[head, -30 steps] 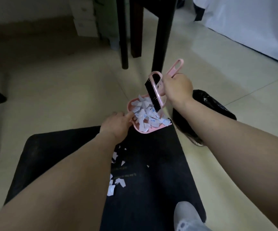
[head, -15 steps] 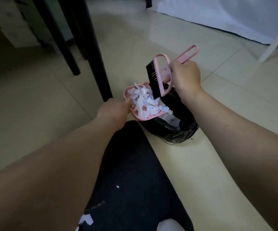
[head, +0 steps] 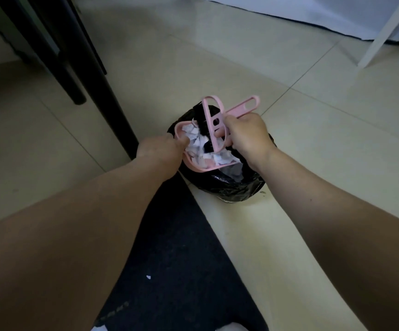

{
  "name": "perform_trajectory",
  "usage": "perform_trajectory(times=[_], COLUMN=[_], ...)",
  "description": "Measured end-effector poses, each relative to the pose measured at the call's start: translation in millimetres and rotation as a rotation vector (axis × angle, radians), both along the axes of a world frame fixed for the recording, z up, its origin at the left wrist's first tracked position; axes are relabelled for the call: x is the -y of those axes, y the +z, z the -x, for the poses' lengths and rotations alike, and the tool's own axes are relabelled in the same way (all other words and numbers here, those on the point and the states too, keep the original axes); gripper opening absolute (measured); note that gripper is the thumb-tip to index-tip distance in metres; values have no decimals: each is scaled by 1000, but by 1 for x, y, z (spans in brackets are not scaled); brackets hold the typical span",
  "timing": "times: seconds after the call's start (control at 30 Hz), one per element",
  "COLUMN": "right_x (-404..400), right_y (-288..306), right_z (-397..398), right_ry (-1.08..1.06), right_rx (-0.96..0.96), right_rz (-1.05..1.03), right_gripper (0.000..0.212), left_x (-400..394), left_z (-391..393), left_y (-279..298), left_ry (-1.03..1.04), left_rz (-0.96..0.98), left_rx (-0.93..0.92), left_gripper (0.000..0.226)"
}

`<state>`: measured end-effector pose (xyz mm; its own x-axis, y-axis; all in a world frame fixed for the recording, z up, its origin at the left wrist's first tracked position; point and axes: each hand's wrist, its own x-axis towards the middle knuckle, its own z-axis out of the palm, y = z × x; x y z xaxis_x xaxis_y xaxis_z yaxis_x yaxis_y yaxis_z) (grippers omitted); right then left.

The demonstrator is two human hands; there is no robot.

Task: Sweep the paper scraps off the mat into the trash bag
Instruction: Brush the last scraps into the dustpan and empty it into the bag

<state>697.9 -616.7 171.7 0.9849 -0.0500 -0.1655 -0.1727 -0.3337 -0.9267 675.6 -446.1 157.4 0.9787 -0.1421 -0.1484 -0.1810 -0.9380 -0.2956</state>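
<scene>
Head view shows the left hand gripping the pink dustpan of paper scraps over the open trash bag beside the mat, while the right hand clasps the brush, likely to push them in.

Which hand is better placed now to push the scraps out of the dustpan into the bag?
Probably the right hand: it grips the brush, whose bristles already sit on the scraps. The left hand holds the dustpan above the open trash bag.
</scene>
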Motion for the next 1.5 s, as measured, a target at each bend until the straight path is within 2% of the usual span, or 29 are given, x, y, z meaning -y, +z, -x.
perform_trajectory(times=[0.23,0.3,0.37,0.47,0.53,0.63,0.87,1.03,1.37,1.5], right_x=[25,30,28,12,-2,-13,-5,-13,-36,-42], right_y=[-16,-14,-9,-2,-2,-7,-11,-12,-8,-5], right_z=[1,0,0,3,7,15,16,18,26,32], right_ry=[-170,-249,-307,-285,-216,-146,-278,-356,-365,-359], right_rx=[-53,-29,18,54,10,-48,-24,-23,3,32], right_rz=[127,182,143,-43,-134,-106,43,-6,-135,-122], right_gripper=[32,37,36,30,27,27,30,30,27,29], left_x=[4,5,6,10,12,11,-8,-20,-47,-51], left_z=[-3,-3,-3,-3,-2,1,10,17,38,45], left_y=[10,12,13,12,10,13,21,27,38,42], left_ry=[-47,-64,-83,-115,-117,-115,-92,-113,-73,-65], left_rz=[-82,-105,-128,-158,-162,-149,-130,-143,-153,-110], left_rx=[39,51,59,82,99,129,135,153,100,93], left_gripper=[42,42,41,38,37,34,30,27,31,30])
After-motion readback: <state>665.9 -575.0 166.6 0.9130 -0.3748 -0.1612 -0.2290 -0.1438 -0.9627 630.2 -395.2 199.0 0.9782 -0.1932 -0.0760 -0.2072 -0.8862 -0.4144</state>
